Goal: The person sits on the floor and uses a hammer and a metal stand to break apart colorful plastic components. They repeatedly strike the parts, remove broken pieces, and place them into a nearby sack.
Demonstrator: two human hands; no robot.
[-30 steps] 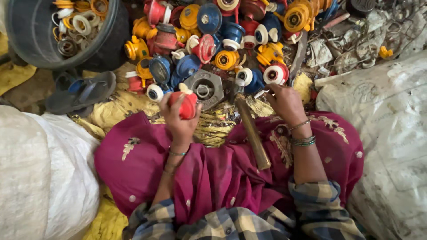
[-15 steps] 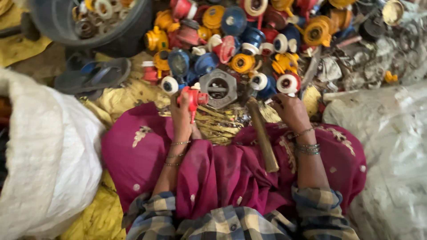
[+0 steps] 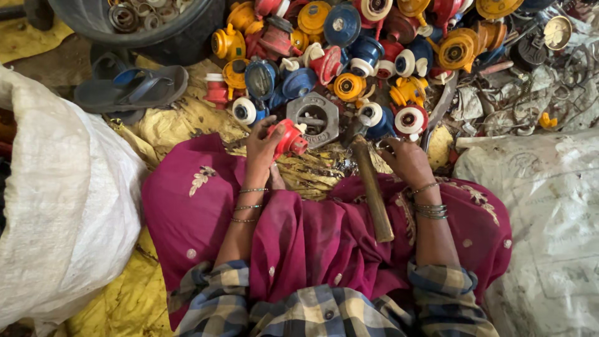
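My left hand [image 3: 262, 148] grips a red plastic valve part [image 3: 288, 140] just in front of my lap, close to a grey hexagonal metal block [image 3: 316, 117]. My right hand [image 3: 407, 160] rests palm down on the ground beside a hammer [image 3: 369, 178], whose wooden handle lies across my magenta skirt; the fingers look loosely curled and I see nothing in them. A red-and-white round part [image 3: 410, 119] lies just beyond that hand. Ahead of both hands spreads a heap of yellow, blue and red valve parts [image 3: 349, 43].
A dark round tub [image 3: 140, 34] with metal rings stands at the top left, a grey sandal [image 3: 134, 88] below it. A large white sack [image 3: 53, 206] lies at my left, another white sack [image 3: 543, 218] at my right. Scrap metal pieces [image 3: 530, 87] lie at the top right.
The view has drifted, so the heap sits lower in frame. My left hand still holds the red part near the metal block. My right hand has drawn back from the heap, next to the hammer.
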